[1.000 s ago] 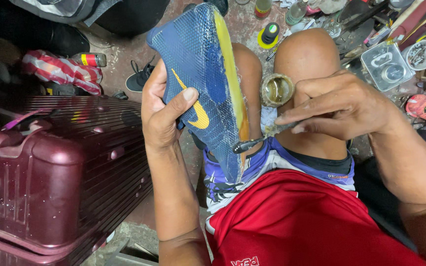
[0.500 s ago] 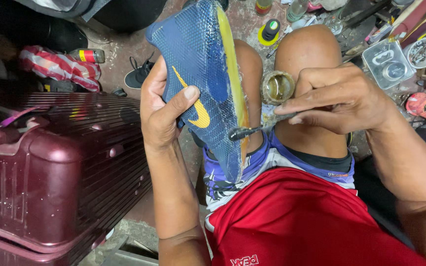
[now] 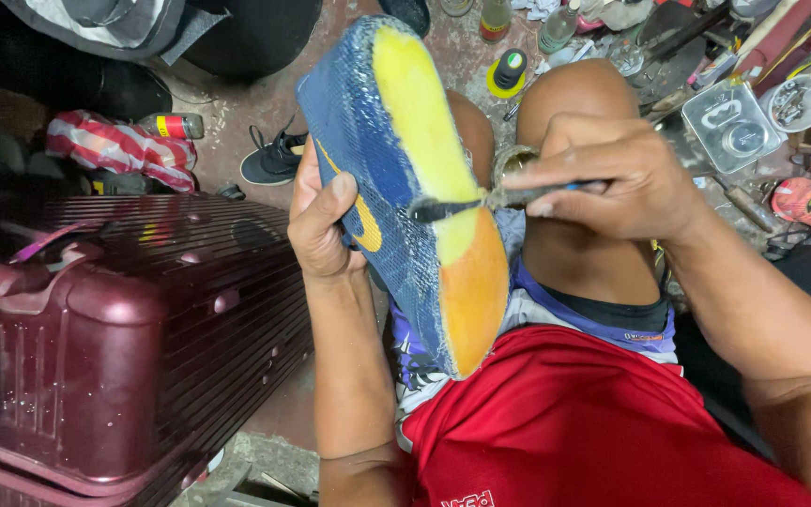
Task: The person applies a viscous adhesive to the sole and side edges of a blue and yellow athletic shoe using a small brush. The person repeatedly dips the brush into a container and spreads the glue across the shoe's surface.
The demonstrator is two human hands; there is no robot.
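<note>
Pinching a thin dark-bristled brush [image 3: 462, 205] between thumb and fingers, the right hand [image 3: 612, 178] lays its tip across the yellow-orange underside of a blue mesh sports shoe [image 3: 396, 178]. Clamped around the upper, the left hand [image 3: 326, 221] tilts that underside toward the brush, seemingly for reach. A maroon ribbed suitcase [image 3: 96, 329] crowds the left; the shoe's far tip stands free.

The brush [image 3: 457, 207] handle is hidden inside the right hand [image 3: 612, 178].
</note>
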